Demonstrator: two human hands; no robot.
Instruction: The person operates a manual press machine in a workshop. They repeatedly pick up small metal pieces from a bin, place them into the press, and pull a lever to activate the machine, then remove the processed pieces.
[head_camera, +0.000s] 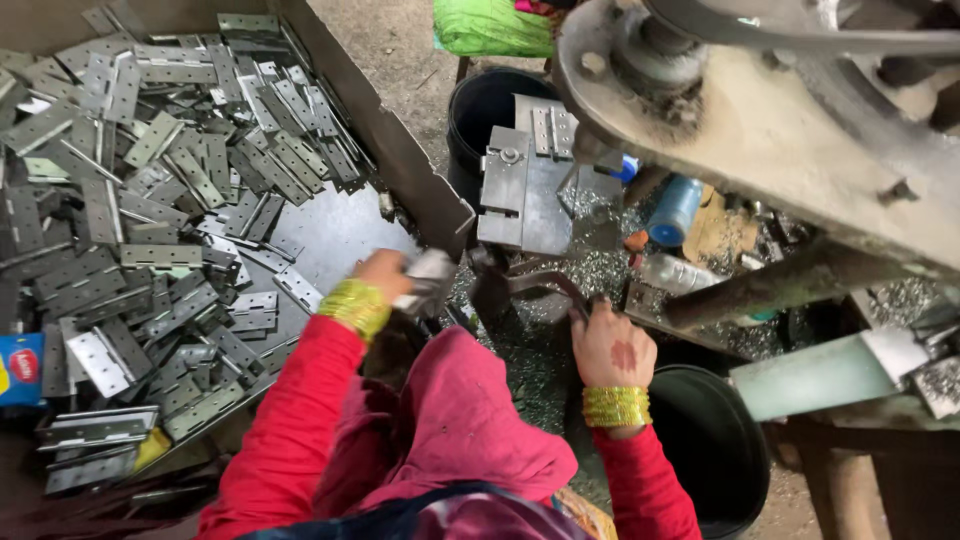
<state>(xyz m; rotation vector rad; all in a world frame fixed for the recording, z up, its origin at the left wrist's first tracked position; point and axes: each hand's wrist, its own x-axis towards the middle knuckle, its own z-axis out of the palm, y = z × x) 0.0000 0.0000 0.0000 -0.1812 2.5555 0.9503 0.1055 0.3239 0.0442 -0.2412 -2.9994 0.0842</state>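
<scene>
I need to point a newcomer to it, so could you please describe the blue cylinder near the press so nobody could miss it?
Start at the big rusty machine arm across the upper right. Just beneath it, right of the grey steel die block, the blue cylinder lies tilted among silvery metal chips. It is the one bright blue, round thing among grey, flat metal parts.

the left hand (385, 272) grips a pale grey metal piece (428, 280), apparently a hinge, at the lower corner of the bin wall; motion blur hides its exact shape and tilt. the right hand (612, 345) rests knuckles up on a dark curved metal lever (545, 285), fingers closed over its near end. the lever runs leftward from that hand toward the base of a grey steel die block (525, 190), which stands upright just above it, amid metal shavings.
</scene>
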